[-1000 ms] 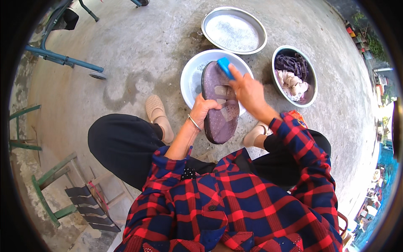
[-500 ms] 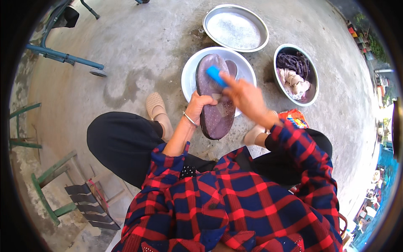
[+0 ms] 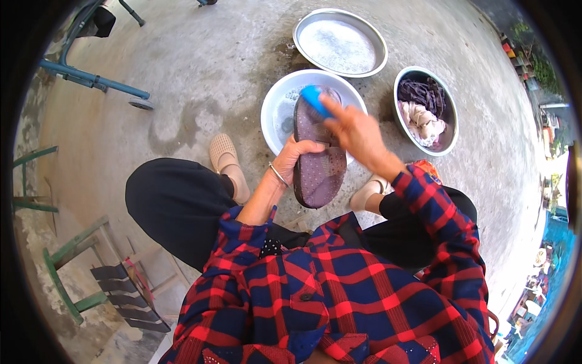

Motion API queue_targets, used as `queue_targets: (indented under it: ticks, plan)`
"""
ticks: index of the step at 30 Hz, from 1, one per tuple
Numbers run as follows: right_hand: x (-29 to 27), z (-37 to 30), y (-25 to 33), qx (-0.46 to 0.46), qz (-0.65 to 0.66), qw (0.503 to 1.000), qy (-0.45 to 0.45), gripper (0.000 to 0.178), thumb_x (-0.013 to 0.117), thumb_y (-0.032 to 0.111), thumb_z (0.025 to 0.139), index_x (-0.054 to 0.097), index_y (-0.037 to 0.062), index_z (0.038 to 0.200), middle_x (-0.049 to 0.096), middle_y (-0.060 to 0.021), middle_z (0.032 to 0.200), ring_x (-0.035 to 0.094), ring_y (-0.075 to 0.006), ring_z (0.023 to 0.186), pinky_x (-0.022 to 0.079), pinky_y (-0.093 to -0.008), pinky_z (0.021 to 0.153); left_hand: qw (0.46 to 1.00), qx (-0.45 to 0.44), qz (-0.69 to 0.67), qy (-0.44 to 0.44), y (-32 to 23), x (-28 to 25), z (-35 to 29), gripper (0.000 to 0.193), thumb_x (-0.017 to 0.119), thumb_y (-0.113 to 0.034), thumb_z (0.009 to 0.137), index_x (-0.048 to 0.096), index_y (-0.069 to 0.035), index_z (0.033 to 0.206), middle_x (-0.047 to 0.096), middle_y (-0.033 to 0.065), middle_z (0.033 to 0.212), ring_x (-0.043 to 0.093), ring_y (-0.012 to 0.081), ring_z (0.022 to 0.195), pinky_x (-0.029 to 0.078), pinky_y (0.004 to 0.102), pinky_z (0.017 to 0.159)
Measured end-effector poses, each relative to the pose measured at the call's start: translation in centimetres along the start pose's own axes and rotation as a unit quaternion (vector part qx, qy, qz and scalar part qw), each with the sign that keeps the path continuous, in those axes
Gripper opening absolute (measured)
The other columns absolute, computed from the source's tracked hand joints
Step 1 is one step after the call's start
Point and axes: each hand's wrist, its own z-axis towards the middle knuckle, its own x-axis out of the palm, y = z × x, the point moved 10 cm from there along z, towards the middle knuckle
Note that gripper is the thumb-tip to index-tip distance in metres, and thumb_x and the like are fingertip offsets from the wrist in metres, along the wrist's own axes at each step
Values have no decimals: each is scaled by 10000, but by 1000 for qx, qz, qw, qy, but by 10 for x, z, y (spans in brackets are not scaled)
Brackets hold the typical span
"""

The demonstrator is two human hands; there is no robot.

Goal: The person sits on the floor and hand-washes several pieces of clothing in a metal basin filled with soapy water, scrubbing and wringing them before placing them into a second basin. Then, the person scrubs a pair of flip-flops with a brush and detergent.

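My left hand [image 3: 293,159] grips a purple-brown slide sandal [image 3: 320,182] by its side, the thumb across it near the strap. The sandal is tilted over the near part of a white basin [image 3: 271,109] with sudsy water in it. My right hand [image 3: 362,141] is closed round a blue scrubbing brush [image 3: 316,101], which is pressed on the far end of the sandal. Motion smears the brush a little, and its bristles are hidden.
A metal basin of soapy water [image 3: 339,48] stands beyond the white one. To the right, another metal basin [image 3: 452,138] holds dark and pale cloths. An orange packet [image 3: 428,170] lies by my right foot. Blue metal legs [image 3: 100,80] and green wooden frames [image 3: 66,258] stand at left.
The sandal has shifted slightly right and nearer to me, turning a little. The brush has moved slightly farther away along it, and my right hand has moved right.
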Motion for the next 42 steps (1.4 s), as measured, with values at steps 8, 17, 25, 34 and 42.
queue_targets:
  ticks: [8,17,25,34,42]
  plan:
    - [-45,16,7,31,180,983,-8,368,608,176,832,572,123,1194,601,-180,727,591,-287,629,463,-360,591,979,32,-183,77,-24,9,0,749,341,-640,874,399,-32,1307,547,153,1188,568,271,1045,459,414,924]
    - [-7,-21,55,-166,21,982,85,471,596,248,828,484,277,1285,474,-93,710,534,-290,559,426,-390,467,991,18,-128,30,-21,-2,4,737,266,-630,896,351,-56,1351,489,155,1283,536,273,1120,459,412,937]
    - [-14,-24,62,-150,93,974,140,516,631,174,791,504,252,1285,465,-103,712,542,-293,630,431,-390,550,992,-17,-112,60,-18,-1,2,605,400,-516,916,459,-23,1262,582,147,1148,600,226,1012,500,380,875]
    - [-29,-33,91,-269,121,940,171,505,667,217,765,537,263,1250,477,-95,690,549,-281,575,440,-368,499,982,-9,-156,108,-22,1,7,601,320,-497,948,389,-25,1314,516,183,1234,560,283,1071,462,417,929]
    - [-32,-15,54,-193,130,965,125,503,688,237,748,555,224,1234,490,-98,672,548,-276,565,449,-369,532,998,-32,-60,-7,-14,-5,1,549,354,-446,958,400,-28,1311,528,164,1223,584,250,1032,484,386,903]
